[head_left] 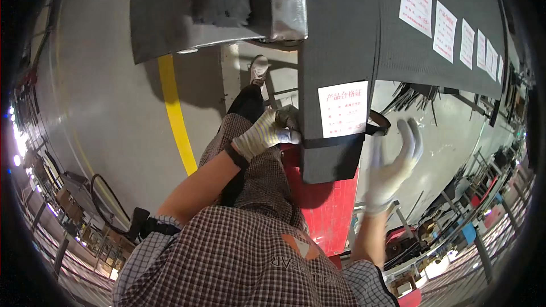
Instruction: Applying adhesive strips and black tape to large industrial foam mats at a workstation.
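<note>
A long black corrugated carton [331, 166] reaches toward me, its near end resting over a red surface. A white label with red print [343, 109] is on its top. Below that label a black strap [333, 141] crosses the carton, and its loose loop [379, 123] sticks out on the right side. My left hand [267, 132], in a striped glove, is closed against the carton's left edge where the strap passes; what its fingers grip is hidden. Off the right side, my right hand [395, 167], gloved and blurred, has its fingers stretched out, apart from the carton and holding nothing.
A black corrugated panel with several labels [445, 31] extends to the far right. Another black package [187, 23] lies at the far left. The red surface [327, 213] is under the carton. A yellow line [177, 119] marks the floor. Dark strips [410, 96] hang beyond my right hand.
</note>
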Motion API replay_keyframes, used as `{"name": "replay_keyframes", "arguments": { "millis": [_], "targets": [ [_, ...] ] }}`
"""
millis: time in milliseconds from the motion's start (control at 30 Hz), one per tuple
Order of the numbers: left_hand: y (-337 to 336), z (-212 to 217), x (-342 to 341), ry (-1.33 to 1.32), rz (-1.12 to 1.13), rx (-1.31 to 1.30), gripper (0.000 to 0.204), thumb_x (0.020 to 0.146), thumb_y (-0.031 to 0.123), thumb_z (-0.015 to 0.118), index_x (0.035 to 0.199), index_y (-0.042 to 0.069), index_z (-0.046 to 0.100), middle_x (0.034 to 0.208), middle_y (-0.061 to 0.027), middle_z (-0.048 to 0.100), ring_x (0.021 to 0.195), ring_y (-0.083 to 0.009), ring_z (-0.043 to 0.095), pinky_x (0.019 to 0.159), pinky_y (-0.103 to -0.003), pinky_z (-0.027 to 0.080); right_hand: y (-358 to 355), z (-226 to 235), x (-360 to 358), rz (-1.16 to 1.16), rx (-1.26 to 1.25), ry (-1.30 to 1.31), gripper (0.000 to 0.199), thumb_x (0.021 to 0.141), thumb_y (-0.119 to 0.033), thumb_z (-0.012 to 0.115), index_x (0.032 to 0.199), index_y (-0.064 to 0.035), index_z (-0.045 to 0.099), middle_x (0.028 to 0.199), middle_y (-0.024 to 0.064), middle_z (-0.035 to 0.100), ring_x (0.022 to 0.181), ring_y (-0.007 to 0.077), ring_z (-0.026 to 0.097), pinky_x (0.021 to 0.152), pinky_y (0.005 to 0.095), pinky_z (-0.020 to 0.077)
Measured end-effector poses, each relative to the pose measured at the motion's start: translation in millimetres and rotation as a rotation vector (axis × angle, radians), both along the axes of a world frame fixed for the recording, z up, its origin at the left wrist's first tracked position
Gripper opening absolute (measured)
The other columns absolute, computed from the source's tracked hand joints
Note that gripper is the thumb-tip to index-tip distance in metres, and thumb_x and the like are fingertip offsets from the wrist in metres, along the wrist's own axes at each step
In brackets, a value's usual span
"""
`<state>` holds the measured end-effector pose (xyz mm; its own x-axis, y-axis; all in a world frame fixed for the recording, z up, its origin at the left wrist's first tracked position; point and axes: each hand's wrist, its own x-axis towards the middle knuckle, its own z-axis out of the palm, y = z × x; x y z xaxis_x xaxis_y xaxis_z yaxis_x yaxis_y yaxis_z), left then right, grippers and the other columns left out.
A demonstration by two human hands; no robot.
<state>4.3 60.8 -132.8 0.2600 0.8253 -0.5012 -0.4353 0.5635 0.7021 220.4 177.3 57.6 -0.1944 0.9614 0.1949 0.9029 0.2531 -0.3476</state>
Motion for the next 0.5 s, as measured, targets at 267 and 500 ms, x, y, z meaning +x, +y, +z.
{"name": "replay_keyframes", "arguments": {
  "millis": [267,500],
  "targets": [
    [64,-80,61,-0.071,-0.11,0.238,0.043,0.091,0.012,0.071,0.13,0.005,0.056,0.124,-0.0111,0.062,0.112,-0.0204,0.062,0.093,-0.038,0.054,-77,-39,-55,0.046,-0.334,-0.257,0.097,0.079,-0.059,0.071,0.15,-0.0011,0.038,0.152,0.0402,0.029,0.14,0.0611,0.028,0.11,0.0756,0.0201],
    [53,-54,17,0.004,-0.29,0.146,0.046,0.101,0.025,0.059,0.141,0.003,0.052,0.14,-0.0133,0.058,0.125,-0.0266,0.06,0.108,-0.042,0.049,-71,-33,-48,0.108,-0.41,-0.325,0.104,0.081,-0.062,0.067,0.152,0.0059,0.032,0.154,0.0423,0.028,0.141,0.0619,0.028,0.114,0.0703,0.0207]
  ]
}}
